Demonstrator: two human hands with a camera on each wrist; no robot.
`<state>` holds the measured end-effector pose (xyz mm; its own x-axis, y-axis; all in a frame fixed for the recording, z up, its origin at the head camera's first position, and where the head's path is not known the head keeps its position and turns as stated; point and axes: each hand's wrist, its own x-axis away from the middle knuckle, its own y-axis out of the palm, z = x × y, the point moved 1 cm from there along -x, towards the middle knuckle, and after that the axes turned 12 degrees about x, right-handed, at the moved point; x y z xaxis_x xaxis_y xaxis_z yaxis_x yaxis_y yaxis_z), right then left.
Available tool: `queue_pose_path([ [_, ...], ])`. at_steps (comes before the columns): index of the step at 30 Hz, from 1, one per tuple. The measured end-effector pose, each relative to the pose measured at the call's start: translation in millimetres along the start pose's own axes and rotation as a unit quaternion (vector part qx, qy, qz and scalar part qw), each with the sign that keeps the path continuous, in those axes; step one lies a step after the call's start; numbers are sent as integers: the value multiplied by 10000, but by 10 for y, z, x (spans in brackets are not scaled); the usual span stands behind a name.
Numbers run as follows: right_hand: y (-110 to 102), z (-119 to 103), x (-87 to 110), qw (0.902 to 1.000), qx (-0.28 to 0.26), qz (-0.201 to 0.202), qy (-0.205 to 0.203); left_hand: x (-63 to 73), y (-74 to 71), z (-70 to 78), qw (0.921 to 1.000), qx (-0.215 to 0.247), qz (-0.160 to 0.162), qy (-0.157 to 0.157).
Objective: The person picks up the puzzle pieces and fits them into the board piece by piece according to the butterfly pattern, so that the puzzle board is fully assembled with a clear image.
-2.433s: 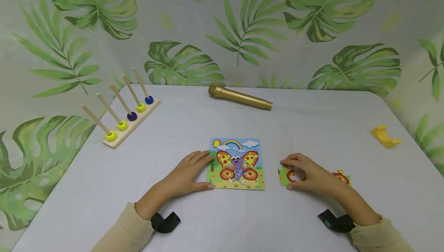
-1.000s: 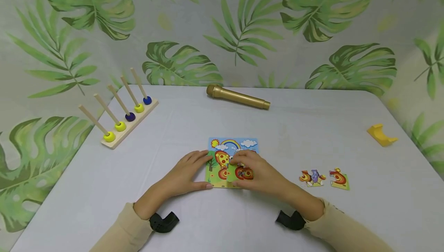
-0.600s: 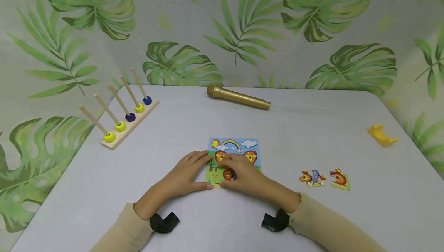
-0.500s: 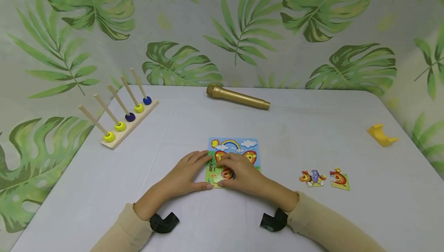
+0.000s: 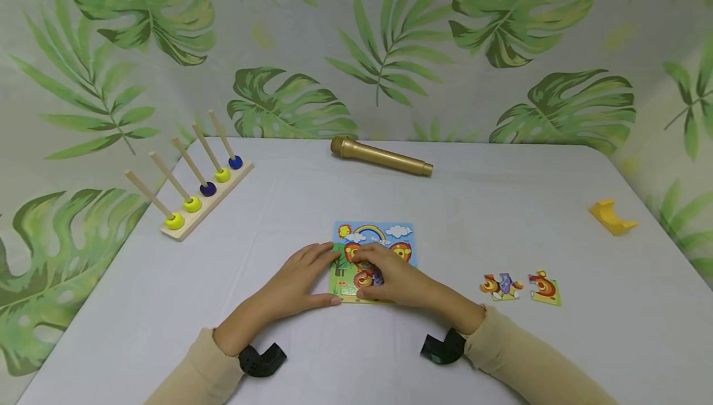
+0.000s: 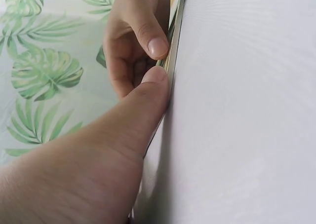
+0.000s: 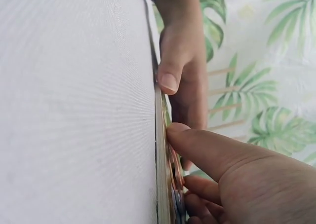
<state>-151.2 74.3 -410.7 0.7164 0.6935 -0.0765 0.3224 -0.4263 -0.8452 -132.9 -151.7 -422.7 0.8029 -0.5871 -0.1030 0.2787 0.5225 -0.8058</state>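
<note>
A square butterfly puzzle board point(image 5: 384, 235) lies on the table in front of me. My left hand point(image 5: 289, 287) rests at its left edge, fingertips on the upper side and thumb at the near left corner. Over the board's lower part, my right hand point(image 5: 392, 275) pinches a green puzzle piece point(image 5: 363, 278) with a red-orange wing pattern, thumb on its near edge. The right wrist view has this thumb point(image 7: 185, 135) low against the board's edge, fingers curled beyond. The right hand covers the board's lower right. To the right lie two loose puzzle pieces, one purple and orange point(image 5: 502, 287), one red-orange point(image 5: 546, 288).
A wooden peg stand point(image 5: 208, 204) with yellow and blue beads stands at the back left. Behind the board lies a gold microphone point(image 5: 381, 156). A yellow curved block point(image 5: 613, 217) sits at the far right, near the table's edge.
My right hand has carried the puzzle piece left from beside the loose pieces onto the board, then shifted slightly right there. The left hand has stayed at the board's edge.
</note>
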Motion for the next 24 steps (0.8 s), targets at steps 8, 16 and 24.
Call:
queue_pose_path([
  [8,24,-7,-32,9999,72,19,139,33,18,7,9997,22,206,125],
  [16,52,-33,-68,9991,328,245,57,40,-23,-8,9992,226,107,306],
  [24,25,-14,-46,9995,265,175,67,27,-54,-25,9962,333,-40,806],
])
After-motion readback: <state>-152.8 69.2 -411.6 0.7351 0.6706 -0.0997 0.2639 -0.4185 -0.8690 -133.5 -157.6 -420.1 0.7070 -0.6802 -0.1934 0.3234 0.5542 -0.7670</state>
